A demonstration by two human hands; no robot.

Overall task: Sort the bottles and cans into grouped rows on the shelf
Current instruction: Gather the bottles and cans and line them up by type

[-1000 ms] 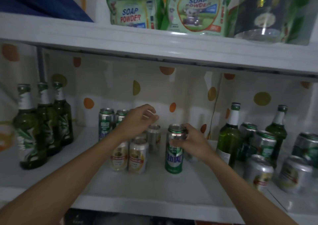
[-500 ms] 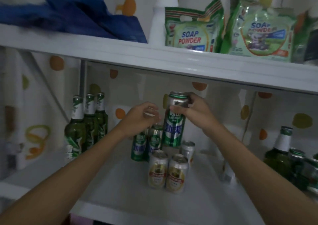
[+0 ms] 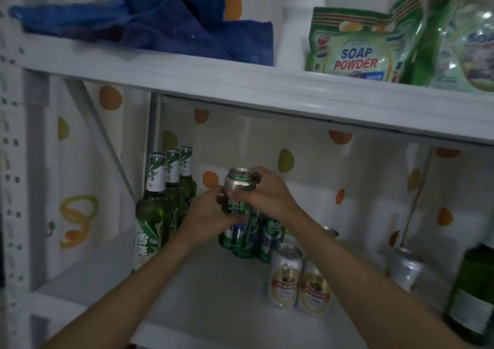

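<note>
A tall green can [image 3: 238,188] is held at the left end of a row of green cans [image 3: 270,237] on the white shelf [image 3: 213,295]. My right hand [image 3: 267,193] grips its upper part from the right. My left hand [image 3: 209,215] wraps its middle from the left. I cannot tell whether its base touches the shelf. Three green bottles [image 3: 157,209] stand in a row at the left. Two silver and gold cans [image 3: 299,282] stand in front of the green cans.
A lone silver can [image 3: 407,268] and a dark green bottle [image 3: 473,295] stand at the right. The upper shelf carries blue cloth [image 3: 160,28], a white bottle [image 3: 296,28] and soap powder bags [image 3: 355,52]. A perforated white upright [image 3: 10,188] bounds the left side.
My right hand lifted the tall green can off the shelf and carried it left to the green cans. My left hand closed around it. The camera view swung left.
</note>
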